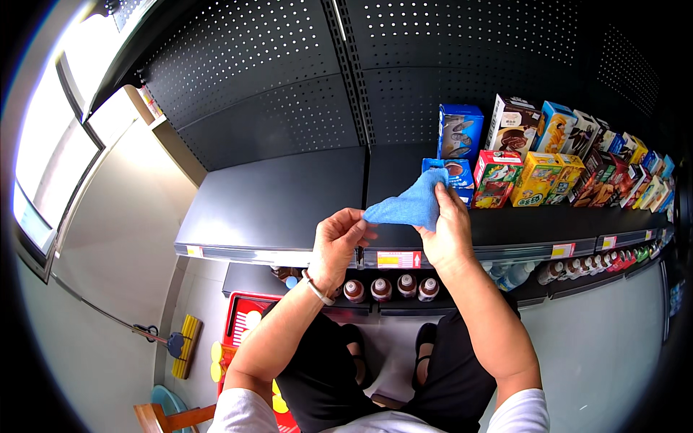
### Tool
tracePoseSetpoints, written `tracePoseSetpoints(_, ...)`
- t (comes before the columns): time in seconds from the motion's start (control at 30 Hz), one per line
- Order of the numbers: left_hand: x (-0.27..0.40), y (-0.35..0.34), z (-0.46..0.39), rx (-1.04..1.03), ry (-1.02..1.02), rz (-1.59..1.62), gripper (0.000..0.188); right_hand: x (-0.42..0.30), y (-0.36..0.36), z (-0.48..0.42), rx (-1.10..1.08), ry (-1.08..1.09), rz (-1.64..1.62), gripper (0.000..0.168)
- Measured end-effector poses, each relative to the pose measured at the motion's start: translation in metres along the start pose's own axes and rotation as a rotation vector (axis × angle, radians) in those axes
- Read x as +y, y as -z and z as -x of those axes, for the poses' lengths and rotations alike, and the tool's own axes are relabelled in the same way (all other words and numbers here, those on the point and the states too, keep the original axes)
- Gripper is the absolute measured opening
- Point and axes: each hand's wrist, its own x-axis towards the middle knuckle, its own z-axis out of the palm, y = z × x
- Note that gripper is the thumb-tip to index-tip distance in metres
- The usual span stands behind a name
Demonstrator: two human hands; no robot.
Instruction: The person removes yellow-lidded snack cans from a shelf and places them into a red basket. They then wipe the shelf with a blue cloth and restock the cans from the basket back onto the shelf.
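A blue cloth [406,204] is stretched between my two hands, above the front of a dark metal shelf [276,189]. My left hand [341,238] pinches its pointed left corner between thumb and fingertips. On the other side, my right hand [448,227] grips the cloth's wider end, thumb on top. Just behind the right hand stands a small blue snack box [460,172], partly hidden by the cloth. A taller blue box [460,130] rises behind that one.
Packaged snack boxes [536,178] line the shelf's right side. Below, several brown-filled bottles [381,289] stand on the lower shelf. A red basket [234,314] sits on the floor at left, near a sponge mop [187,346], a light-blue basin [167,400] and a wooden stool [151,418].
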Motion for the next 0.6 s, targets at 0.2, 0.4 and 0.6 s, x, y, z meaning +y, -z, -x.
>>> tracePoseSetpoints(0.2, -0.005, 0.011, -0.003, -0.151, 0.389, 0.339, 0.051, -0.006, 0.0, 0.001, -0.164, -0.103, -0.039, 0.031)
tracePoseSetpoints(0.4, 0.002, -0.006, -0.003, -0.215, 0.413, 0.513, 0.061, -0.003, -0.011, 0.015, -0.385, 0.079, 0.302, 0.03)
tracePoseSetpoints(0.6, 0.009, 0.016, -0.008, -0.017, 0.094, 0.516, 0.014, -0.001, 0.008, 0.002, -0.465, 0.401, 0.719, 0.02)
